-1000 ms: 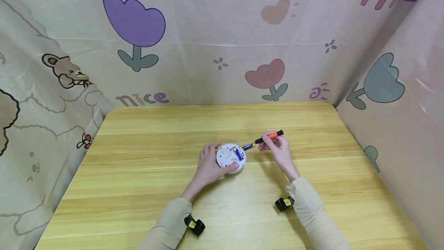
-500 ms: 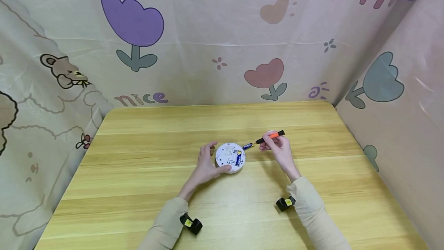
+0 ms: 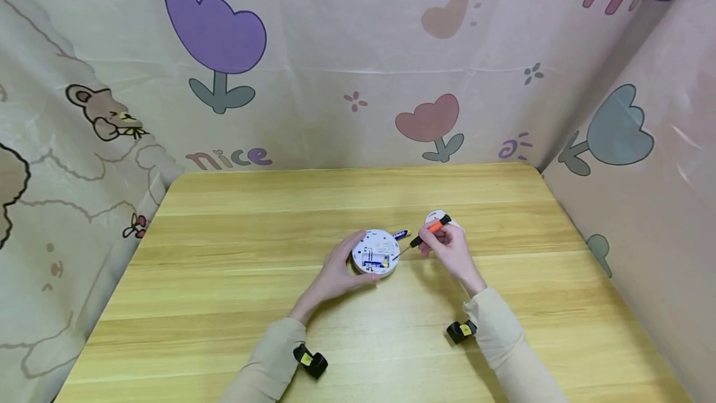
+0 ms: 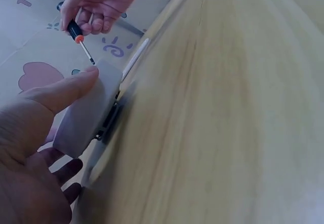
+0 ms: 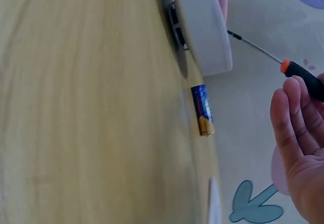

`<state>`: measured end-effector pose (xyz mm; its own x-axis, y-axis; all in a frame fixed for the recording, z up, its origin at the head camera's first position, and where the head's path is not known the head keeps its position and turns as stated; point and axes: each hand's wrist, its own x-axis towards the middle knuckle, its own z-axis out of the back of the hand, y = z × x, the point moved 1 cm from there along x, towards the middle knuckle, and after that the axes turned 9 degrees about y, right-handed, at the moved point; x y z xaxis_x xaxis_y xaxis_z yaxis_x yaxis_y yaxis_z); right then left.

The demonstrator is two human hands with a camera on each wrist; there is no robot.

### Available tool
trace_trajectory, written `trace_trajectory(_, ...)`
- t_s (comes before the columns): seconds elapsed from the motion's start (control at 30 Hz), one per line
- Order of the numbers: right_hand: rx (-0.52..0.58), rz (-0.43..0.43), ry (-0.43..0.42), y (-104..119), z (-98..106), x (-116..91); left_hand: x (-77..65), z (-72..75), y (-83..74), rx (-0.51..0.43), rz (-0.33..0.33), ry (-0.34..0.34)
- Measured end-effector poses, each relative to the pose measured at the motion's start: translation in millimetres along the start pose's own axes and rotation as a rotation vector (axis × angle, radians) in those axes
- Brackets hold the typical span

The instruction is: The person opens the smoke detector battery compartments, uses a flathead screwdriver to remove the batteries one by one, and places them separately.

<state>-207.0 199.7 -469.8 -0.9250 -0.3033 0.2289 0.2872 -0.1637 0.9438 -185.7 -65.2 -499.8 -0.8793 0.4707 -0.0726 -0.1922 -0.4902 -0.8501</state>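
Note:
A round white device, which looks like a smoke detector, sits face up on the wooden table. An open battery compartment in its face holds a blue battery. My left hand grips the device by its rim, thumb at the near side and fingers round the far left. My right hand holds a screwdriver with an orange and black handle. Its tip is over the device's right edge; contact is unclear. Just behind the device lies a loose blue and yellow battery.
A thin white round cover lies on the table behind my right hand, partly hidden by it. Printed curtains stand along the back and both sides of the table.
The device has turned clockwise under my left hand, so its compartment now faces the near side. The screwdriver tip has moved from beside the loose battery to the device. More of the cover shows.

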Motion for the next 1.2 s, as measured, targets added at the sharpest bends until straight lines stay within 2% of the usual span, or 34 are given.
trace_trajectory(0.23, -0.116, 0.023, 0.052, 19, -7, -5, 1.5, -2.6, 0.2, -0.006, -0.003, -0.050)
trace_trajectory(0.3, -0.176, 0.067, 0.067, 22, -10, -5, 1.8, -3.2, 0.2, -0.007, -0.005, -0.061)
trace_trajectory(0.5, -0.412, 0.282, 0.096, 31, -21, -3, 1.6, -5.3, -2.8, 0.010, -0.011, -0.077)
trace_trajectory(0.63, -0.537, 0.325, 0.075, 38, -25, -2, 1.4, -6.5, -3.3, 0.018, -0.005, -0.078)
trace_trajectory(0.7, -0.556, 0.310, 0.080, 40, -26, -2, 1.6, -6.9, -3.2, 0.017, -0.009, -0.080)
trace_trajectory(0.77, -0.530, 0.260, 0.098, 40, -26, -1, 1.8, -7.3, -3.4, 0.015, -0.008, -0.080)
trace_trajectory(1.0, -0.287, -0.023, 0.122, 27, -17, -1, 2.9, -7.0, -5.2, 0.022, 0.005, -0.059)
trace_trajectory(1.2, -0.138, -0.110, 0.104, 19, -9, 0, 2.9, -6.4, -5.6, 0.028, 0.009, -0.063)
